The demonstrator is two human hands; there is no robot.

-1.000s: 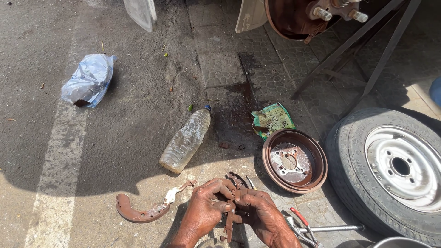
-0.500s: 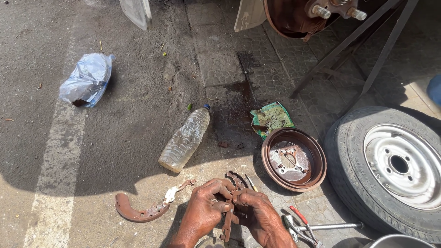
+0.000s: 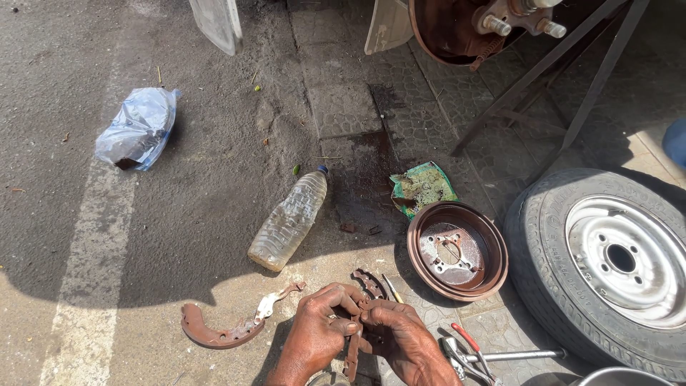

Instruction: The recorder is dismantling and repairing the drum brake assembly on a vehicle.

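Both my hands work together at the bottom centre of the head view. My left hand and my right hand grip a rusty curved brake shoe between them, held on edge over the ground. A second rusty brake shoe with a pale metal lever lies on the pavement just left of my left hand. Another dark curved piece lies on the ground just beyond my fingers.
A rusty brake drum lies open side up to the right, next to a wheel with tyre. A plastic bottle, a green rag, a crumpled plastic bag, pliers with red handles and the car's bare hub surround me.
My hands stay closed on the brake shoe, with only slight shifts of the fingers. The view has drifted a little; nothing on the ground has moved.
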